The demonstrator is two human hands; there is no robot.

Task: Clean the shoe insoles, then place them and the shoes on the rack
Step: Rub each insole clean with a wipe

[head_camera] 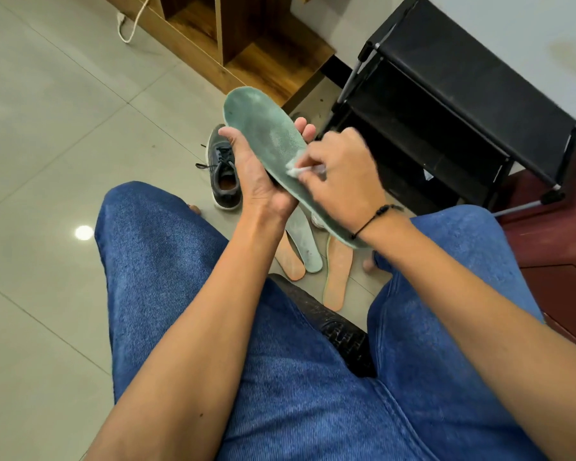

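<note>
My left hand [258, 171] grips a worn green insole [266, 128] from below, toe end pointing up and away. My right hand [338, 176] pinches a small white wipe [295, 170] and presses it on the insole's middle. On the floor between my knees lie another green insole [305, 244] and two orange insoles [337, 277], one partly under the green one. A grey lace-up shoe [223, 171] stands on the tiles behind my left hand. The black shoe rack [463, 94] stands at the right.
A wooden cabinet [246, 38] with open compartments stands at the back, a white cord [133, 24] hanging beside it. Dark red furniture [559, 254] is at the right edge. My legs in blue jeans fill the foreground on a black seat [340, 334].
</note>
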